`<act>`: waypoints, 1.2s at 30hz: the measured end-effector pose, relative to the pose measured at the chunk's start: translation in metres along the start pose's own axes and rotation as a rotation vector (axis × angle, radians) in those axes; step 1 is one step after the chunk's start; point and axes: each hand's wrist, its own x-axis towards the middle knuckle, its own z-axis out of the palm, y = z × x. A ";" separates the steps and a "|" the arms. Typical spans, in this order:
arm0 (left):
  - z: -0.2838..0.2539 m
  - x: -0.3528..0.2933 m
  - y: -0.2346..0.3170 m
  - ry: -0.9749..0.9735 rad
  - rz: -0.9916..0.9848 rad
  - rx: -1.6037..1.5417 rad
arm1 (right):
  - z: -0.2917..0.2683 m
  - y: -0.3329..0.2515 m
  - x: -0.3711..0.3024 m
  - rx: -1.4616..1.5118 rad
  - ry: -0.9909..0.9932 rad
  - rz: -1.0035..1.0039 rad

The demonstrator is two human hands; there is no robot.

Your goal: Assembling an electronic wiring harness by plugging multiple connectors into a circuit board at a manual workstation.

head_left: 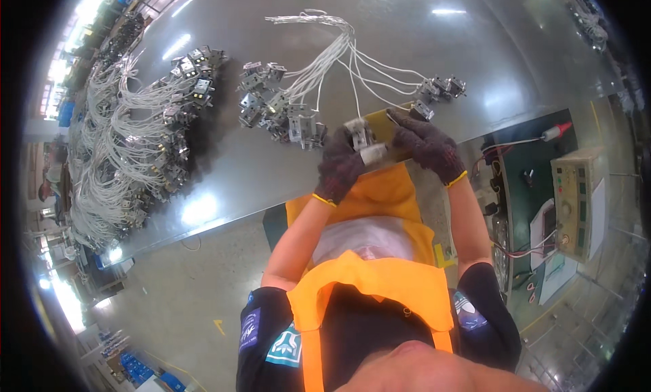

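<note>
Both my hands wear dark knitted gloves with yellow cuffs. My left hand (pixel 339 165) is closed on a silvery metal bracket unit (pixel 365 141) at the table's near edge, and a thin white cable runs up from it. To its right, my right hand (pixel 428 147) has its fingers stretched out, apart from that unit and holding nothing that I can see. Just beyond the right fingertips lies a short row of similar metal units (pixel 441 90). Another cluster of them (pixel 274 104) lies left of my left hand. Their white cables (pixel 332 53) gather into one bundle farther back.
The grey metal table (pixel 407 39) carries a large heap of cabled units (pixel 135 148) at the left. On the right, a dark green bench (pixel 525 165) holds a beige instrument with knobs (pixel 575 205), a red-tipped probe (pixel 556 131) and red-handled scissors (pixel 531 290).
</note>
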 end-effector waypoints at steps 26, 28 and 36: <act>0.034 0.023 -0.025 0.130 0.415 0.765 | 0.040 -0.011 -0.022 -0.934 0.323 -0.547; 0.033 0.023 -0.020 0.045 0.301 0.801 | 0.034 -0.014 -0.020 -0.978 0.281 -0.534; -0.025 -0.010 0.059 0.716 0.892 0.912 | 0.037 -0.029 -0.040 -0.804 0.276 -0.502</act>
